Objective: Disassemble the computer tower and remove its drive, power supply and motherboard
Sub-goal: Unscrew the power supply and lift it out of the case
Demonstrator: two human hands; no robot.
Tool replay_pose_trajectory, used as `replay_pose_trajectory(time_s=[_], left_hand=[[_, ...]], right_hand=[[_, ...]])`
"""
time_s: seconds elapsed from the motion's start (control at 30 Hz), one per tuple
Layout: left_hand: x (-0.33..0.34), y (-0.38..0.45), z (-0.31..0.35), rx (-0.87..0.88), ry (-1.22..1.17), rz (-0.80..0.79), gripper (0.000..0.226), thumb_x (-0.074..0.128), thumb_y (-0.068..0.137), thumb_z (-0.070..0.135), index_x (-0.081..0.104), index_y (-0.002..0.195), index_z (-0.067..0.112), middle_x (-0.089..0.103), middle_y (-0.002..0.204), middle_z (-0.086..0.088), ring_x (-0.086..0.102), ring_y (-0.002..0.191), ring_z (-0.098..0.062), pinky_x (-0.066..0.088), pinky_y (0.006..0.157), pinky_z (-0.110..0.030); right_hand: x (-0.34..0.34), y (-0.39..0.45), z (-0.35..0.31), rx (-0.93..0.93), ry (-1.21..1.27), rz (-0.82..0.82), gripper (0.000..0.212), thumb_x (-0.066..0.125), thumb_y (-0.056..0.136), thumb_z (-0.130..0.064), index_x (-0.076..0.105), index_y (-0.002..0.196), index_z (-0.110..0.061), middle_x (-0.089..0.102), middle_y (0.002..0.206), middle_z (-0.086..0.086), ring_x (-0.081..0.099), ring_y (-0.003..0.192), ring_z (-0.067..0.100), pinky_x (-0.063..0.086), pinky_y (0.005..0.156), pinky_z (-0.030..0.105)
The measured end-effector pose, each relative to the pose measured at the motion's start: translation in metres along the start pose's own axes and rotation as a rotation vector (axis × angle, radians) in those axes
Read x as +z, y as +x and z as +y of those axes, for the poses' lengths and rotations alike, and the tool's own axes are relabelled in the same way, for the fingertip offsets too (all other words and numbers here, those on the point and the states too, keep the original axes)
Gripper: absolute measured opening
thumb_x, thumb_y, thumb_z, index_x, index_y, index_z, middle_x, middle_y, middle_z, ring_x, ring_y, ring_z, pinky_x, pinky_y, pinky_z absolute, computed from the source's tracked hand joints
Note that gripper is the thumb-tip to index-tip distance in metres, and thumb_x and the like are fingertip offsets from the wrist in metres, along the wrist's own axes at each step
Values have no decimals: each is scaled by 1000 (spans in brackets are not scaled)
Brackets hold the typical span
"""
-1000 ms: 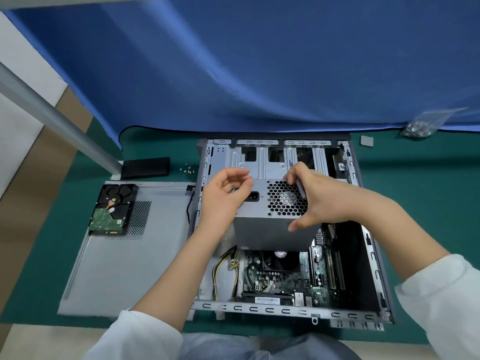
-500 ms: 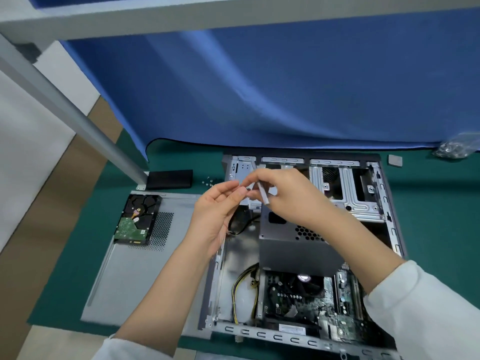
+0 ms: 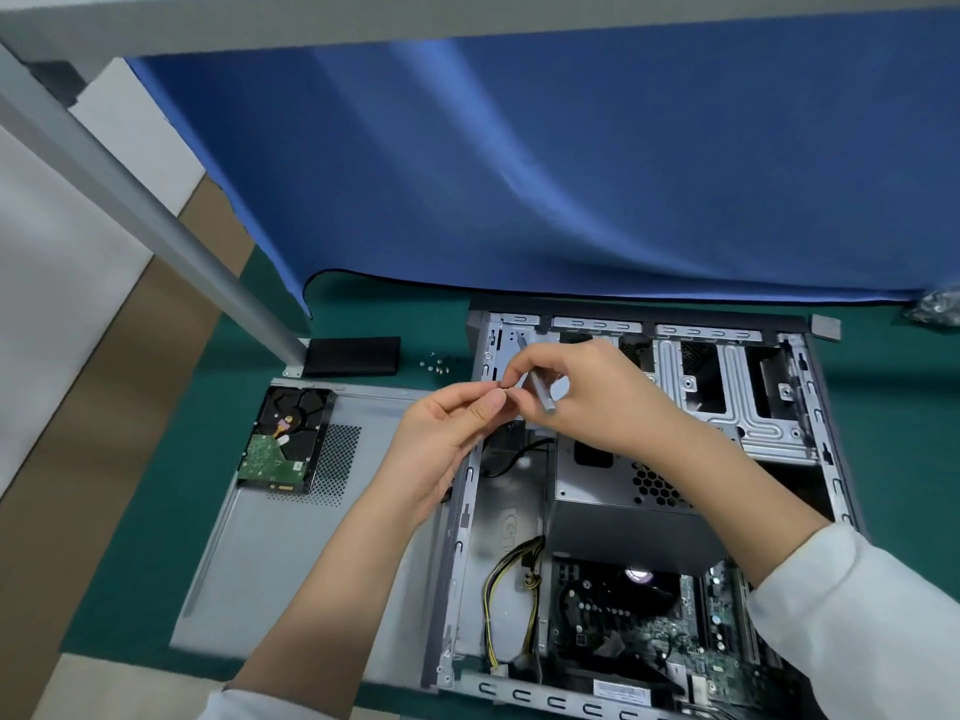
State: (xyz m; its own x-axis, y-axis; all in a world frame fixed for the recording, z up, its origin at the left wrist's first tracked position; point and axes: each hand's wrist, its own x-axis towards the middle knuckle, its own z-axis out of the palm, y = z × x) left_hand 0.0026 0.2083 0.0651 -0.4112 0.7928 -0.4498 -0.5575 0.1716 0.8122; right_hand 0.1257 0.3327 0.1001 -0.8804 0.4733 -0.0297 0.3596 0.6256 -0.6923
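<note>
— Where do the hands sit?
— Mid-frame, above the open computer tower. The left hand and right hand meet fingertip to fingertip, pinching a tiny screw; the right also curls round a grey screwdriver.
— And the parts?
— The power supply lies inside the case, the motherboard at lower right. The drive rests on the side panel, centre left.
</note>
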Motion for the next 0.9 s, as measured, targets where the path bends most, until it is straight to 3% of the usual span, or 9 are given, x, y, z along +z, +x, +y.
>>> replay_pose_trajectory(time_s=[0.2, 0.3, 0.37, 0.53, 0.7, 0.9], left_hand=[[-15, 15, 2, 20, 182, -18, 23, 78, 66, 31, 77, 85, 17, 74, 92, -8, 70, 87, -17, 53, 78, -21], [-31, 38, 5, 79, 407, 171, 3, 74, 78, 20, 74, 81, 20, 74, 83, 0, 69, 78, -11, 52, 75, -20], [-46, 60, 7, 130, 574, 295, 6, 71, 82, 14, 73, 80, 20, 73, 79, 4, 65, 72, -7, 50, 67, -14], [-82, 117, 6, 137, 1029, 455, 11, 66, 83, 19, 75, 88, 16, 72, 87, 1, 61, 74, -8, 45, 69, -19], [-98, 161, -3, 120, 1371, 388, 19, 63, 85, 28, 74, 97, 19, 70, 101, -2, 61, 100, -21, 51, 86, -33], [-97, 193, -20, 179, 1793, 284, 21, 60, 88, 27, 72, 104, 23, 55, 117, -8, 42, 116, -30, 45, 87, -36]], right_hand=[[0, 16, 8, -7, -35, -96, 15, 65, 82, -39, 59, 94, -33, 63, 78, -14, 60, 75, 6, 51, 71, 31], [2, 38, 27, 127, -151, -208, 28, 68, 81, -42, 48, 97, -30, 61, 82, -10, 58, 77, 9, 47, 67, 31], [7, 54, 42, 224, -212, -279, 33, 70, 82, -36, 48, 101, -22, 61, 86, -6, 58, 83, 16, 41, 65, 29], [20, 81, 60, 329, -162, -300, 50, 78, 72, -43, 49, 103, -16, 55, 94, 0, 50, 84, 18, 34, 66, 27], [30, 84, 71, 379, -80, -267, 48, 80, 71, -40, 44, 98, -22, 54, 98, 0, 49, 83, 17, 32, 62, 27], [35, 80, 77, 379, 13, -211, 46, 81, 70, -37, 44, 94, -25, 55, 101, 1, 49, 76, 11, 34, 61, 27]])
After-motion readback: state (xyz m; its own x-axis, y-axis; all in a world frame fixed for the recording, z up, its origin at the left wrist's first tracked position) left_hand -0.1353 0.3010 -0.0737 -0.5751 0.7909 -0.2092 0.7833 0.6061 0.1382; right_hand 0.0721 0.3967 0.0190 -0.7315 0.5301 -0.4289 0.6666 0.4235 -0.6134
